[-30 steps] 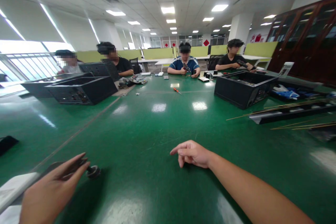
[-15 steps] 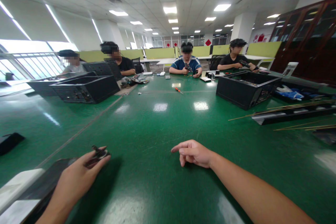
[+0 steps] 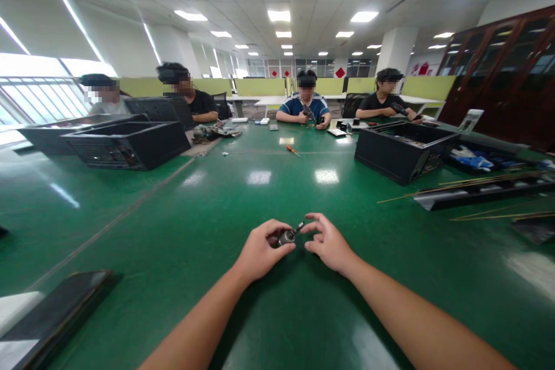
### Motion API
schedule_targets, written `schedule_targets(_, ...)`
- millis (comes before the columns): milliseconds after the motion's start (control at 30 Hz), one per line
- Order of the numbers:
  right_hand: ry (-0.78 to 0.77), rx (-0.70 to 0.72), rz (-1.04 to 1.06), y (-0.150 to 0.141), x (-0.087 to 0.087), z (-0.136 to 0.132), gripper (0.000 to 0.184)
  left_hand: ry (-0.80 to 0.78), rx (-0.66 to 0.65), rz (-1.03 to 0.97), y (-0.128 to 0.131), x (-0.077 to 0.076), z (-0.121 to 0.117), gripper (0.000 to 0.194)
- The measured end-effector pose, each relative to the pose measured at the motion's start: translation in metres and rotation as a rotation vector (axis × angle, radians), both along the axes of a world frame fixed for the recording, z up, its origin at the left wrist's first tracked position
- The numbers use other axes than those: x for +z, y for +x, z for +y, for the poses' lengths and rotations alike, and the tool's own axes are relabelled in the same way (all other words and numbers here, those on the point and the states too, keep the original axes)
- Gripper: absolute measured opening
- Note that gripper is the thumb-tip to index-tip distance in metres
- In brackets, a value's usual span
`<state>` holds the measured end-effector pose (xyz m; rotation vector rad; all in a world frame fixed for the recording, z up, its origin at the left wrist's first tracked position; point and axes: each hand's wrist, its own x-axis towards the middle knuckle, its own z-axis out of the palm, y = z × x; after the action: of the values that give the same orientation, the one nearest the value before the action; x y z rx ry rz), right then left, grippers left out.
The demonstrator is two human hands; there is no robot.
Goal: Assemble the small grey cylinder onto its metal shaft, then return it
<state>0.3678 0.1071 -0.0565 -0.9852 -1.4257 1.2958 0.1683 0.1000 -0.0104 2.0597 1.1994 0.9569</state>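
Note:
My left hand [image 3: 264, 250] is closed around a small dark metal cylindrical part with a thin shaft [image 3: 287, 237], held between thumb and fingers over the green table [image 3: 195, 277]. The shaft tilts up and to the right. Just right of its tip is my right hand [image 3: 327, 243], fingers spread and curved, holding nothing. Whether a fingertip touches the shaft I cannot tell. The part's rear end is hidden in my left hand.
At lower left lies a dark flat panel [image 3: 65, 306] with white items on it. Black computer cases stand at left [image 3: 130, 144] and right [image 3: 403, 150]. An orange screwdriver [image 3: 292, 150] lies farther back. Thin rods [image 3: 485, 185] are at right. Several people sit across the table.
My left hand has moved right from above the dark panel, bringing the metal part in front of my right hand. My right hand has stayed nearly in place, its fingers now spread toward the part.

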Motion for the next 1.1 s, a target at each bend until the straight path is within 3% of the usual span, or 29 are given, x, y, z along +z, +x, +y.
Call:
schedule_targets(367, 0.001, 0.021, -0.139, -0.004, 0.003, -0.008, 0.045, -0.029, -0.024, -0.149, -0.004, -0.018, 0.008, 0.031)
schedule_targets(600, 0.046, -0.001, -0.219, -0.005, 0.005, -0.012, 0.026, 0.023, -0.088, -0.088, -0.004, -0.017, 0.005, 0.025)
schedule_targets(900, 0.072, 0.000, -0.144, -0.006, 0.008, -0.015, 0.015, 0.118, -0.109, -0.049, -0.003, -0.014, 0.001, 0.025)
schedule_targets(1100, 0.021, -0.017, -0.123, -0.005, 0.009, -0.014, 0.019, 0.167, -0.109, -0.027, -0.003, -0.017, 0.000, 0.027)
